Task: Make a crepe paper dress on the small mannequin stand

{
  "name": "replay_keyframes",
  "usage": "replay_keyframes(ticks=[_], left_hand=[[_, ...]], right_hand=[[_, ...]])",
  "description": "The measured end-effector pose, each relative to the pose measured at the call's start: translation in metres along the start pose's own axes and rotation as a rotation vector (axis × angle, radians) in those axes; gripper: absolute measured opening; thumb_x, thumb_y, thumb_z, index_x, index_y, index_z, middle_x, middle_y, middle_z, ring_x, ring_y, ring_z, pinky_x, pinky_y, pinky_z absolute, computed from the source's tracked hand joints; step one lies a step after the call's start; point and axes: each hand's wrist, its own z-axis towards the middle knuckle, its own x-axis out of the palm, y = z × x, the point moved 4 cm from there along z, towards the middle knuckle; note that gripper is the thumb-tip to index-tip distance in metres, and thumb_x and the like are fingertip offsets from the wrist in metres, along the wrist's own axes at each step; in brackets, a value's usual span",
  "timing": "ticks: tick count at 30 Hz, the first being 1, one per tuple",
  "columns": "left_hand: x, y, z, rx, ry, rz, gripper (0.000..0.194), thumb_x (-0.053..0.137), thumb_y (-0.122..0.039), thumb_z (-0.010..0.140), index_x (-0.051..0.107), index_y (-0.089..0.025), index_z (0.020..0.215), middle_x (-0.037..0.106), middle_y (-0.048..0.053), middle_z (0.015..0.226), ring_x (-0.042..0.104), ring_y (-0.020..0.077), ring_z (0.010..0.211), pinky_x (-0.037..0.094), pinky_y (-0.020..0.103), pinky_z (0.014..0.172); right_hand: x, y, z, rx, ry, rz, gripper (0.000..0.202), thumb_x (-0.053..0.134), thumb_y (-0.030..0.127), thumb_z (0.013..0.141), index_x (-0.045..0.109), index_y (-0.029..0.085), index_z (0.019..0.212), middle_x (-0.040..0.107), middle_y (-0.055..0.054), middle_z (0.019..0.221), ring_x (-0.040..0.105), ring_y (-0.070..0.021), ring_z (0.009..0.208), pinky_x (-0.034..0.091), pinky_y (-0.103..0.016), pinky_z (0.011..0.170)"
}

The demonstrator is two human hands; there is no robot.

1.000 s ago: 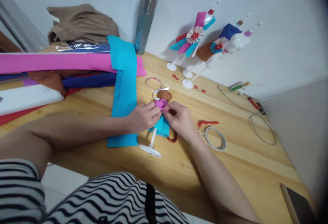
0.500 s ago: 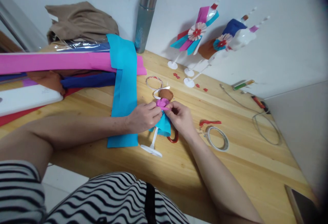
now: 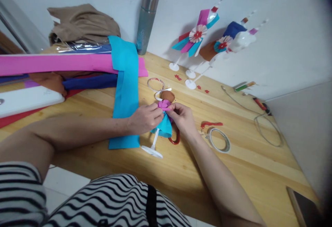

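Note:
Both hands meet at a small paper-dressed figure on a white stand [image 3: 153, 151]. It has a brown rounded top [image 3: 168, 96], a magenta crepe paper band [image 3: 164, 105] round the middle and a turquoise skirt [image 3: 163, 126] below. My left hand [image 3: 145, 118] pinches the left side of the magenta paper, fingers closed. On the other side my right hand [image 3: 183, 116] pinches the band's right end between thumb and forefinger. Just behind the figure lie a white strip [image 3: 163, 91] and a clear ring [image 3: 155, 84]. Red-handled scissors [image 3: 175, 137] sit partly hidden under my right hand.
Left of the figure lies a long turquoise paper strip [image 3: 127, 99], with magenta paper [image 3: 52, 64] and a white device [image 3: 31, 99] beyond. A tape roll [image 3: 219, 139] and red scrap [image 3: 211, 124] are at right. A flask [image 3: 147, 19] and decorated stands [image 3: 198, 35] line the wall.
The camera view has shifted very slightly. Both hands keep their pinch on the magenta paper, and the figure stays in nearly the same place.

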Motion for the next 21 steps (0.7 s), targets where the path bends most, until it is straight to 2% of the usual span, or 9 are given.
replay_keyframes(ticks=[10,16,21], left_hand=[[-0.001,0.0,0.0,0.005,-0.006,-0.002,0.029,0.04,-0.019,0.1,0.067,-0.012,0.09,0.062,0.007,0.077,0.054,0.0187,0.076,0.037,0.032,0.065],[0.0,-0.001,-0.001,0.001,-0.063,0.025,0.025,0.043,-0.018,0.099,0.067,-0.012,0.092,0.062,0.006,0.079,0.055,0.0193,0.079,0.039,0.032,0.069],[0.002,0.0,-0.001,-0.018,-0.041,0.058,0.028,0.041,-0.02,0.1,0.067,-0.014,0.092,0.062,0.005,0.076,0.055,0.0182,0.076,0.039,0.032,0.067]], right_hand=[[0.0,0.001,-0.002,-0.073,-0.056,-0.096,0.019,0.06,0.039,0.075,0.057,0.022,0.067,0.052,0.001,0.059,0.046,-0.0146,0.054,0.037,-0.027,0.052],[-0.001,0.017,-0.004,-0.211,-0.042,-0.251,0.01,0.06,0.031,0.071,0.055,0.022,0.069,0.056,-0.001,0.068,0.051,-0.0165,0.064,0.041,-0.029,0.06],[0.001,0.023,-0.005,-0.271,-0.024,-0.324,0.013,0.058,0.029,0.076,0.054,0.022,0.066,0.056,-0.002,0.067,0.051,-0.0174,0.064,0.041,-0.031,0.062]])
